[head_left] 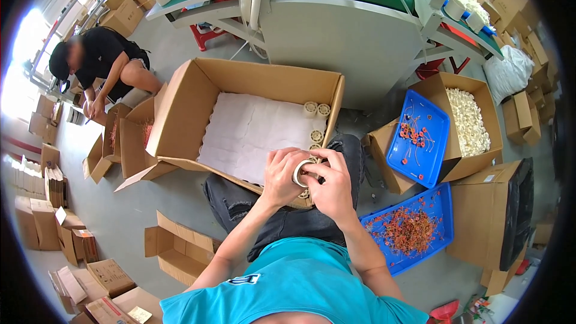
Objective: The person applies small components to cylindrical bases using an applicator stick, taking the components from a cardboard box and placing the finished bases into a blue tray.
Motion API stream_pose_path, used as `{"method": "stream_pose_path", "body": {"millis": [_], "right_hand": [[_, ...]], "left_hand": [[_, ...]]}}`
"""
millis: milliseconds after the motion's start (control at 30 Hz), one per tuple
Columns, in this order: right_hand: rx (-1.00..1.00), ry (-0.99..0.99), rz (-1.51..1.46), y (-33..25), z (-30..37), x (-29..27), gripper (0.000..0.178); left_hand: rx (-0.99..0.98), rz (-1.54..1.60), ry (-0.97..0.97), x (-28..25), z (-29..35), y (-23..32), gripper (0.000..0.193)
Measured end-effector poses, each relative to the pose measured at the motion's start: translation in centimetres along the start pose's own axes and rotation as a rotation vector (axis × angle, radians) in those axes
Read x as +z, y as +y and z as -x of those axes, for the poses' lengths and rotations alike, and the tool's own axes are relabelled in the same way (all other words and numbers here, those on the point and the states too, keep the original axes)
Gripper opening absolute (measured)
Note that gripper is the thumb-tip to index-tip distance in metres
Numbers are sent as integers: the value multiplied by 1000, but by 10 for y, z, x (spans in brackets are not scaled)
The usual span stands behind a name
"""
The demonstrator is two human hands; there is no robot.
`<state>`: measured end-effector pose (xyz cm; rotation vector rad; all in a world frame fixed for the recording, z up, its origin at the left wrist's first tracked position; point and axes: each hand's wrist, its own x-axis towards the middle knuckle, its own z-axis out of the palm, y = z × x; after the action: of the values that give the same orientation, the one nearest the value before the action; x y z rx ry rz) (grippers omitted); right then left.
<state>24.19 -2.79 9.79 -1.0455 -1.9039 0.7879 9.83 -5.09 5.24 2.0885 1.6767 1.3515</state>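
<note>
Above the near right corner of a large open carton (186, 108), my left hand (282, 177) is wrapped round a short cream-white hollow cylinder (296, 175). Its round open end faces my right hand (333, 186). The thumb and fingers of that hand are bent in at the opening, pinching something too small to make out. Inside the carton lies a white sheet (246, 129) with a scalloped edge. Several similar round cream parts (310, 108) stand in a row along the carton's right wall, partly hidden by my hands.
At my right lie a blue tray (441, 228) heaped with red-orange wired pieces and a tilted blue tray (441, 126) with fewer. Behind is a carton of small cream parts (465, 120). A grey machine (342, 42) stands ahead. Another person (108, 60) sits at far left among cartons.
</note>
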Motion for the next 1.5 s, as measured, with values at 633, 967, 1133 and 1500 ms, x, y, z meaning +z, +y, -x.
{"method": "stream_pose_path", "body": {"millis": [633,967,1133,1500], "right_hand": [[261,-82,-93,-1,1,1,19],[183,-4,-123,4,6,9,18],[180,0,-116,7,5,12,18],[124,61,-340,33,-2,-28,28]], "left_hand": [[-27,226,-6,6,5,-1,45],[1,138,-7,8,5,-1,44],[-7,130,-31,7,4,-3,44],[37,60,-133,3,-39,-8,55]]}}
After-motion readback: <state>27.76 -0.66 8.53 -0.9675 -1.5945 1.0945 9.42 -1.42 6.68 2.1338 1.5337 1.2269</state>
